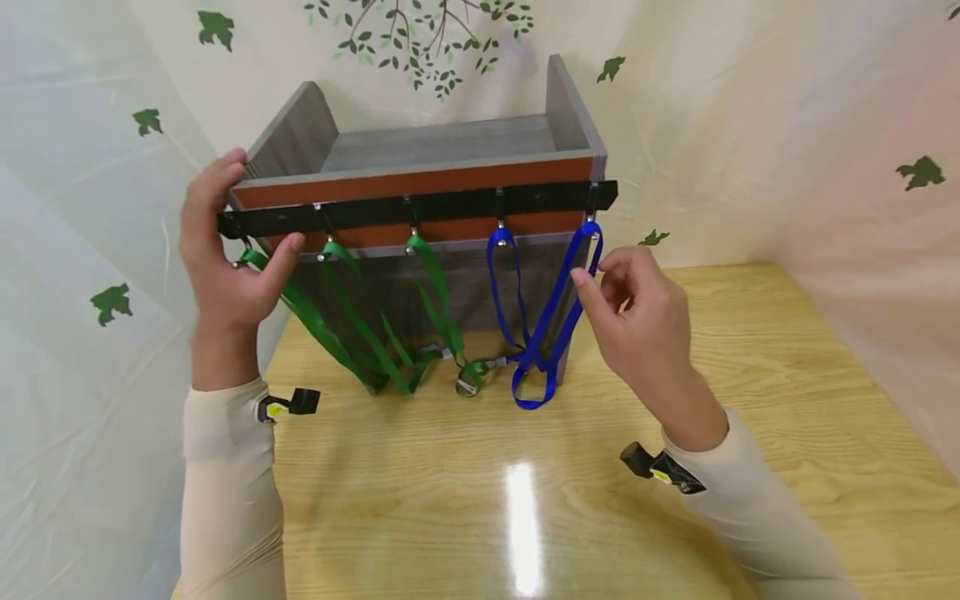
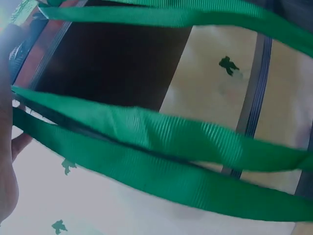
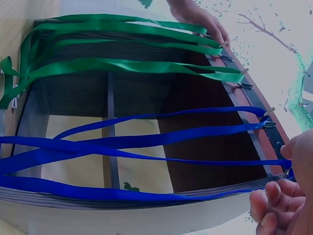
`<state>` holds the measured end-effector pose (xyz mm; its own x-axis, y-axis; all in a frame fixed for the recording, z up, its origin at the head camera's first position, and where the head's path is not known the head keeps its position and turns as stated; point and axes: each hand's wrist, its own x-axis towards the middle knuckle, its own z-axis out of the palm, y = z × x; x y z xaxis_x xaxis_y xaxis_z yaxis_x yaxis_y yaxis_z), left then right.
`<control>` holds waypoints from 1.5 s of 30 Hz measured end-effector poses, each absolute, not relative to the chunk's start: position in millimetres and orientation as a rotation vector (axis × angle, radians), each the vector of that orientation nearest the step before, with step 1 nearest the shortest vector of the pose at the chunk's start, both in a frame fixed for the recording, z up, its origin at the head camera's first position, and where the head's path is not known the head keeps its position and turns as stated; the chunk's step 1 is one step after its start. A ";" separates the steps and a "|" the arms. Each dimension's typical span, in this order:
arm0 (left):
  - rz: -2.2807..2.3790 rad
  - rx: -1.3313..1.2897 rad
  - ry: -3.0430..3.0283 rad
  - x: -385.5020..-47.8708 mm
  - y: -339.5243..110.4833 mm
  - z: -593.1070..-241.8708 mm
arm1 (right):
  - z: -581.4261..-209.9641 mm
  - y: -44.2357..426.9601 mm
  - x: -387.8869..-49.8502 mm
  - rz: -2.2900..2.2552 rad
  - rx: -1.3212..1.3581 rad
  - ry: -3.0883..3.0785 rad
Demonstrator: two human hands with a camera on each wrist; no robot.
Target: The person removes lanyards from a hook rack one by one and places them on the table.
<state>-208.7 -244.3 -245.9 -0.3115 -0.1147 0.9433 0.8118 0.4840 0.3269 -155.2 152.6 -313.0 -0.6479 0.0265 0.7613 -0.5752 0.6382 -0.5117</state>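
Observation:
My left hand (image 1: 228,258) grips the left front corner of a grey wooden shelf (image 1: 442,146), thumb in front of its black hook rail (image 1: 450,206). Just under that hand a green lanyard (image 1: 318,329) hangs from the leftmost hook; its broad straps (image 2: 195,137) cross the left wrist view. At the right end, my right hand (image 1: 645,312) is beside a blue lanyard (image 1: 558,292) looped on the last hook. Its fingers are loosely bent, the thumb apart from them, and the blue strap (image 3: 234,162) runs toward the gap. Whether the thumb touches the strap, I cannot tell.
More green lanyards (image 1: 435,279) and another blue lanyard (image 1: 491,275) hang from the middle hooks. Their lower ends, with a metal clip (image 1: 467,386), reach the wooden table (image 1: 405,500). Behind stands a pale curtain (image 1: 697,125) with leaf prints.

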 end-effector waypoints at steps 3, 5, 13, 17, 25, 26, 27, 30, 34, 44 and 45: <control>-1.117 -0.615 -1.595 -209.8 -239.8 -245.7 | -313.5 149.4 -157.0 0.963 0.389 -2.139; -1.157 -0.606 -1.557 -210.1 -237.1 -245.3 | -313.4 147.2 -157.3 0.943 0.382 -2.167; -1.350 -0.663 -1.334 -212.0 -229.0 -245.9 | -313.7 137.5 -159.5 0.868 0.395 -2.210; -1.358 -0.669 -1.291 -213.4 -228.4 -244.8 | -313.0 133.2 -162.0 0.823 0.402 -2.226; -1.250 -0.619 -1.350 -217.5 -225.4 -244.5 | -312.0 132.3 -163.0 0.776 0.369 -2.259; -1.233 -0.610 -1.361 -217.9 -224.8 -244.0 | -312.1 132.5 -163.3 0.774 0.365 -2.259; -1.216 -0.600 -1.375 -218.3 -224.3 -243.6 | -312.0 132.7 -163.6 0.773 0.362 -2.260; -1.226 -0.616 -1.367 -219.5 -221.9 -242.7 | -311.6 133.5 -164.1 0.778 0.362 -2.266; -1.239 -0.627 -1.362 -221.0 -219.3 -242.1 | -310.8 135.7 -162.4 0.812 0.370 -2.280; -1.248 -0.635 -1.340 -221.3 -219.5 -240.9 | -294.8 143.5 -156.0 0.920 0.433 -2.224; -1.249 -0.632 -1.338 -220.8 -220.0 -240.8 | -292.4 144.1 -155.2 0.931 0.440 -2.217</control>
<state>-220.8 -220.0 -240.8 -0.2130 -0.2962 0.9311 0.9085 0.2905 0.3003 -155.2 144.1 -292.4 -0.7092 -0.0441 0.7036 -0.5332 0.6865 -0.4944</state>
